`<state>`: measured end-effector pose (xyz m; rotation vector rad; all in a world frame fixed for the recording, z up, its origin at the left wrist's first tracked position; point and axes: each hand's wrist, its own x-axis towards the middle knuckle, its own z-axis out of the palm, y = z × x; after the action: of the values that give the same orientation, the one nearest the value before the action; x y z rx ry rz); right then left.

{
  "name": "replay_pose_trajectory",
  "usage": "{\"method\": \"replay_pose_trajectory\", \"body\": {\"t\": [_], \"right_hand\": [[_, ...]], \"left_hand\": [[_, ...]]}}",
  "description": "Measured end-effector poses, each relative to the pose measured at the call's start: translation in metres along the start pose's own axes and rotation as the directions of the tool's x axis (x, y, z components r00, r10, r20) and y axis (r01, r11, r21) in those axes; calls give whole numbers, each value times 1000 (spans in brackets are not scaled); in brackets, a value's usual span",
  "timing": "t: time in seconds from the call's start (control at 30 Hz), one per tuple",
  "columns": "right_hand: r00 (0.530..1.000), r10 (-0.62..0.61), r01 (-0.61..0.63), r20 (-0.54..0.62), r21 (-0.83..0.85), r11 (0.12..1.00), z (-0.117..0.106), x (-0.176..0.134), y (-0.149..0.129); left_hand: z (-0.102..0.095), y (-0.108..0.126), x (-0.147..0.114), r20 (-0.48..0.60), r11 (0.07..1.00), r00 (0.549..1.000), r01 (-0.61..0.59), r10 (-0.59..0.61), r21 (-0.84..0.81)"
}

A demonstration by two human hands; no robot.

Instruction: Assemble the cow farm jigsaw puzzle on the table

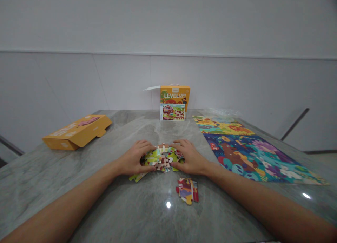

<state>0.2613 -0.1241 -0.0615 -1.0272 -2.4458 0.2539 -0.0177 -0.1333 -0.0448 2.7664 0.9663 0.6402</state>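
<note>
1. Forearms [86, 197], bare, run inward over the counter [126, 215] from the lower corners of the view.
2. Left hand [138, 157]: curved about the left side of the heap, thumb and fingers parted.
3. Right hand [193, 159]: likewise parted, cupped about the right side. Whether either of the hands pinches a single piece cannot be told.
4. Heap [162, 160] of jigsaw pieces, mid-counter, between the hands; some edges project below the left palm.
5. Loose pieces [186, 191], red and purple, overlapping, apart from the heap on its near side.
6. Card [173, 112] with a barn and cow, upright before the box.
7. Box [175, 92], orange, lettered "LEVEL UP!", standing near the wall [168, 28], flap out to the left.
8. Carton [76, 130], orange, lying at left.
9. Lion puzzle [223, 125], flat at right, beyond the blue puzzle [258, 158].
10. Clear film [222, 112], at the far edge.
</note>
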Motion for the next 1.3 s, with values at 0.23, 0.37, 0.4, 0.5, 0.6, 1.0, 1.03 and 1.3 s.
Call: {"method": "replay_pose_trajectory", "body": {"t": [0.23, 0.37, 0.4, 0.5, 0.6, 1.0, 1.03, 1.3], "right_hand": [[997, 29, -31, 67, 35, 999, -1, 1, -1], [998, -1, -4, 65, 75, 997, 1, 2, 0], [998, -3, -2, 64, 85, 996, 2, 2, 1], [998, -13, 8, 54, 108, 994, 3, 1, 2], [999, -20, 15, 43, 107, 994, 3, 1, 2], [998, -21, 15, 53, 105, 994, 2, 0, -1], [998, -26, 21, 49, 111, 994, 2, 1, -1], [998, -64, 62, 10, 150, 987, 7, 1, 0]], "left_hand": [[4, 0, 3, -11, 997, 997, 74, -74, 27], [8, -2, 3, -16, 995, 995, 97, -96, 12], [9, -3, 3, -15, 995, 995, 99, -98, 7], [10, -4, 2, -11, 996, 996, 92, -92, -6], [9, -2, 1, -16, 996, 996, 88, -88, -13], [-3, -12, -8, 147, 973, 965, 200, -216, 118], [-2, -12, -9, 166, 971, 960, 209, -226, 115], [12, -3, -5, 79, 977, 973, 215, -215, 10]]}}
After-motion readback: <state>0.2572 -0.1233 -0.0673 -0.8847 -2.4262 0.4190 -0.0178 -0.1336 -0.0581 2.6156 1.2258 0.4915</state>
